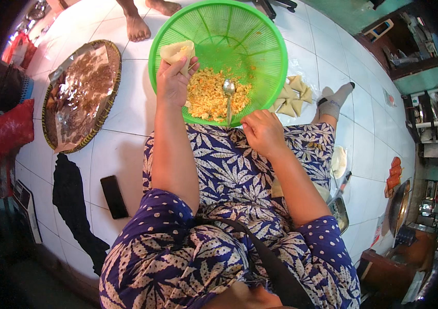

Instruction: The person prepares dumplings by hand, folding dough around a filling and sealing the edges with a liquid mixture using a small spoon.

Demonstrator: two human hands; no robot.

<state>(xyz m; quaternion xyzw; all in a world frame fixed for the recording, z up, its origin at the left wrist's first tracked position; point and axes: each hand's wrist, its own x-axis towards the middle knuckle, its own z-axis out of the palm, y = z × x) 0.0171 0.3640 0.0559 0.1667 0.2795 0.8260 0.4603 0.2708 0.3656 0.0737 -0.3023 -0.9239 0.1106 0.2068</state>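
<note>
My left hand (175,82) holds a thin pastry wrapper folded into a cone (177,52), its open end up and some filling showing at its mouth. It is raised over the left side of a green plastic basket (280,58). In the basket lies a crumbly yellow-orange filling (207,96), and a metal spoon (229,90) rests there with its handle towards me. My right hand (264,131) is by the near rim, right of the spoon handle, its fingers curled; whatever may be between them is hidden. Folded pastry triangles (294,96) lie in a pile right of the basket.
A round woven tray (116,92) with paper, a phone (114,197) and a black cloth (73,197) lie on the left floor. Pale sheets (278,189) sit under my right forearm. A metal container (342,212) stands at right. Another person's bare foot (138,29) is beyond the basket.
</note>
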